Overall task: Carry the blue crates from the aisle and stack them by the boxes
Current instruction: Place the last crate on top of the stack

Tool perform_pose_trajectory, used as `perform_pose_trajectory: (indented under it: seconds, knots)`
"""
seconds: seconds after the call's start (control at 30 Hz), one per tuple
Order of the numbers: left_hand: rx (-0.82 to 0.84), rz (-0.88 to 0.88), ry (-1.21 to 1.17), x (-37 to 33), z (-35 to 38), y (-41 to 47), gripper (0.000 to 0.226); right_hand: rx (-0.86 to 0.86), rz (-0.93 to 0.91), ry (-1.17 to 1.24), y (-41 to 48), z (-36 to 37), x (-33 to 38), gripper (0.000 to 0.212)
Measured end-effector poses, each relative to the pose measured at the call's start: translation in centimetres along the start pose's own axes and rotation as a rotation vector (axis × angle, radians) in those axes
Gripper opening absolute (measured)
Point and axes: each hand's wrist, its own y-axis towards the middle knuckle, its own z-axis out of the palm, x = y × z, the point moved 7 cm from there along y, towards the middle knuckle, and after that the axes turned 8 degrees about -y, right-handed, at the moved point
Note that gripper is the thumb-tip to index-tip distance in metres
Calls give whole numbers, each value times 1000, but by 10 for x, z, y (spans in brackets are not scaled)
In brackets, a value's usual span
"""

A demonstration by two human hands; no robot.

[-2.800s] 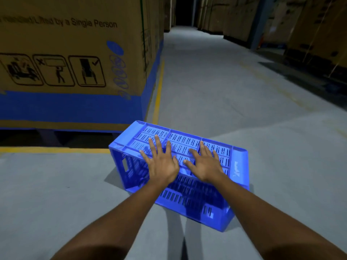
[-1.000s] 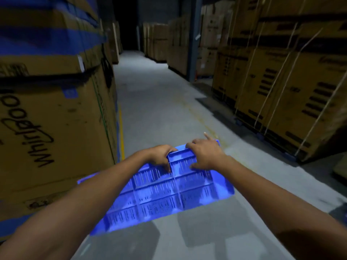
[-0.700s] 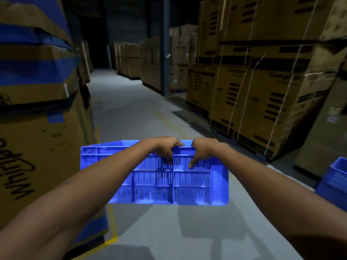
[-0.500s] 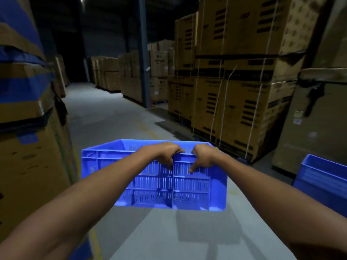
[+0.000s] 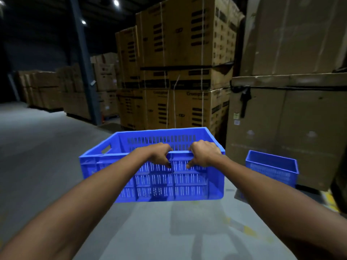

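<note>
I hold a blue slotted crate [image 5: 105,177] in the air in front of me, open side up. My left hand [image 5: 159,153] and my right hand [image 5: 203,152] grip its near long rim side by side, fingers curled over the edge. A second blue crate [image 5: 272,168] stands on the floor to the right, against a large brown cardboard box [image 5: 293,128].
Tall strapped stacks of cardboard boxes [image 5: 180,76] rise straight ahead behind the held crate. A dark steel column [image 5: 84,68] stands left of them. The grey concrete aisle floor [image 5: 37,151] stretches away to the left, with more box pallets [image 5: 52,91] far back.
I lifted the upside-down crate off the floor, turned it open side up and swung right. The left box wall left view and the floor crate came nearer.
</note>
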Motion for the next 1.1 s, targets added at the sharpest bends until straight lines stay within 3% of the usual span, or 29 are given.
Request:
perform_pose_trajectory:
  seconds: [0.23,0.43,0.93,1.1]
  knots:
    - [0,47,124,-50,-9,157,33,-73,64,-67,72,19,-133,64]
    - [-133,172,219,-84,-18,267,24,-92,142,-123,130,40,-228,54]
    - [-77,396,239,-110,-59,606,31,-89,345,-154,355,106,-431,41]
    - [-111,478,300,-134,-71,701,24,-116,415,-175,409,124,-501,38]
